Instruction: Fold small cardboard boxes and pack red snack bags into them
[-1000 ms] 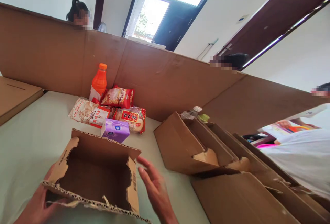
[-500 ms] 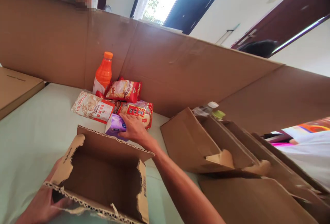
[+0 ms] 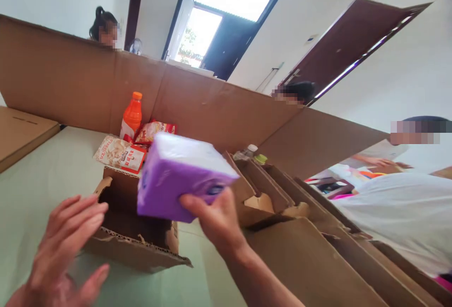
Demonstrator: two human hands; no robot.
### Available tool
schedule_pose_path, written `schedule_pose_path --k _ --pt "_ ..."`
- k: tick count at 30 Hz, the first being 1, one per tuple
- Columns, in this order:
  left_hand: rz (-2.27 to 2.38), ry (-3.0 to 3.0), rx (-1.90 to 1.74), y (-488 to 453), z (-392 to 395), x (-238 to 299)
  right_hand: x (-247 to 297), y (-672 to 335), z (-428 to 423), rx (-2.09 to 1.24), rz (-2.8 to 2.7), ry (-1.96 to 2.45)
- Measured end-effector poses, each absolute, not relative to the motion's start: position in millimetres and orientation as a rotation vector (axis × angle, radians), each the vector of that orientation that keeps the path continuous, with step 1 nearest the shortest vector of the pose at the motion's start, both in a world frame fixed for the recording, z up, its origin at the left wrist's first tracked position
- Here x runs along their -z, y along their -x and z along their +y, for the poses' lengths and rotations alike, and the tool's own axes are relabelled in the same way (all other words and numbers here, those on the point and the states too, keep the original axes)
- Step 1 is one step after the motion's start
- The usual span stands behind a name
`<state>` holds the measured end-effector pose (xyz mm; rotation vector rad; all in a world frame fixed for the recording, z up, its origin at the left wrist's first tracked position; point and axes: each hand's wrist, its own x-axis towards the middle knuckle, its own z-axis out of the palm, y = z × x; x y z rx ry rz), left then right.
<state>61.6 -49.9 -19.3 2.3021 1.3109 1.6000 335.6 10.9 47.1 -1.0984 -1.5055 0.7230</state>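
My right hand [image 3: 221, 220] grips a purple and white pack of tissues [image 3: 176, 180], raised above a small open cardboard box [image 3: 137, 255]. My left hand [image 3: 67, 241] is in the air at the box's left, fingers spread and nothing in it. The pack hides part of the box's inside and far edge. Behind the box lie a white and red nut pouch [image 3: 120, 154] and a red snack bag [image 3: 155, 130]. An orange drink bottle [image 3: 131, 116] stands upright behind them, against the cardboard wall.
A tall cardboard wall [image 3: 197, 104] runs along the back. To the right stand cardboard compartments [image 3: 293, 250], with a clear bottle [image 3: 250, 150] at their far end. A flat carton [image 3: 24, 133] lies at left. Several people are beyond the wall and at right.
My right hand has lifted the pack of tissues from among the snacks and brought it up over the box. My left hand has let go of the box. The view has tilted up.
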Motion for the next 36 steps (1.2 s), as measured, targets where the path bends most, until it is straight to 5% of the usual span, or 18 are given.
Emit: schedule_pose_path --k 3,9,22,31,36 --pt "1.077 -2.678 -1.507 -71.8 -40.8 1.5 -51.0 -321.3 3.3 -0.675 -1.816 1.142" --pt "1.133 -2.703 -1.538 -74.3 -40.6 3.0 -80.1 -337.0 -7.1 -0.066 -2.457 1.317" --pt "1.109 -2.592 -1.549 -82.0 -50.3 15.4 -30.2 -257.6 22.1 -0.115 -3.107 1.457" --pt "1.117 -2.640 -1.513 -86.8 -47.3 10.7 -52.3 -259.3 24.2 -0.195 -3.134 1.535" --pt "1.229 -2.668 -1.521 -70.4 -48.2 7.3 -84.8 -323.2 -3.4 -0.237 -2.458 1.405"
